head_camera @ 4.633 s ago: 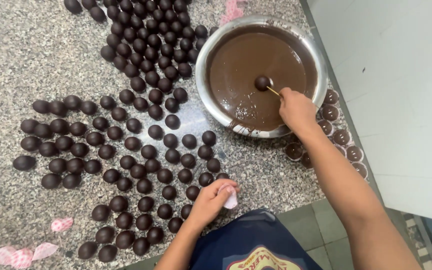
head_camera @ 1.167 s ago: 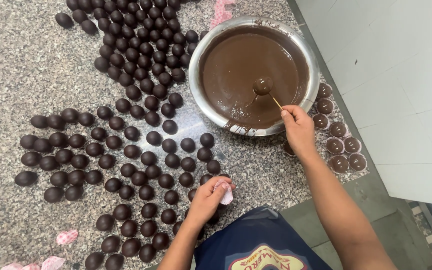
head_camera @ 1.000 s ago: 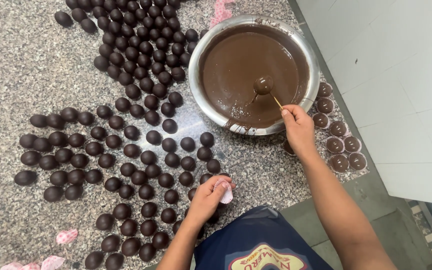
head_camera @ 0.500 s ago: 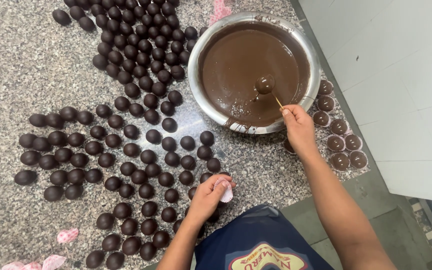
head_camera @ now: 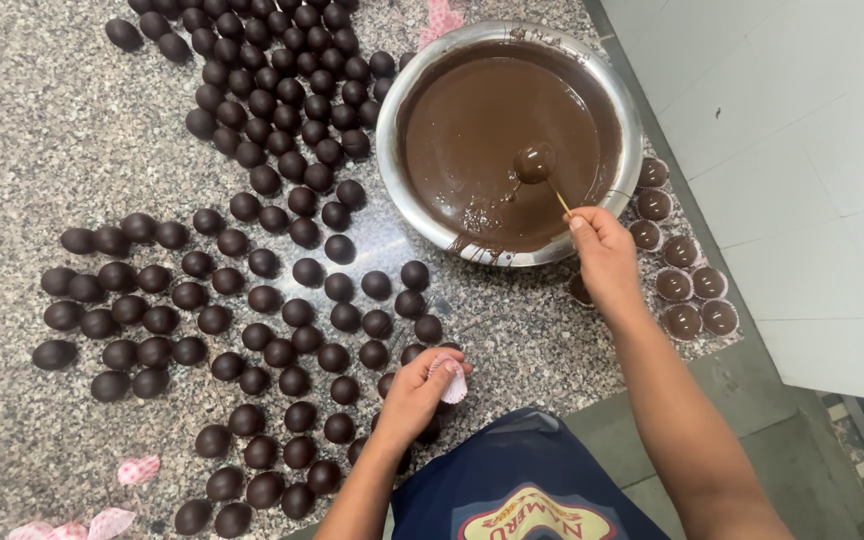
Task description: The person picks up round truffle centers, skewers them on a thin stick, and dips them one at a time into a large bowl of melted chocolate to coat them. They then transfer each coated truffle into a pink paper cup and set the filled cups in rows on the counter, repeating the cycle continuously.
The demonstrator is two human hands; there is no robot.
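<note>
My right hand (head_camera: 604,258) pinches a thin wooden stick (head_camera: 559,198) with a chocolate-coated ball (head_camera: 534,162) on its tip, held just over the melted chocolate in a round steel bowl (head_camera: 398,170). My left hand (head_camera: 420,388) rests near the counter's front edge and holds a small pink paper cup (head_camera: 450,377). Several dark chocolate balls (head_camera: 252,297) lie spread over the speckled granite counter (head_camera: 42,130) left of the bowl.
Several coated balls in paper cups (head_camera: 687,285) sit to the right of the bowl, near the counter's edge. Loose pink paper cups (head_camera: 138,469) lie at the front left and one (head_camera: 442,15) behind the bowl. A white tiled wall (head_camera: 802,150) stands on the right.
The ball on the stick has stayed over the bowl while chocolate runs off it. My right hand has shifted slightly. My left hand keeps the paper cup in the same place.
</note>
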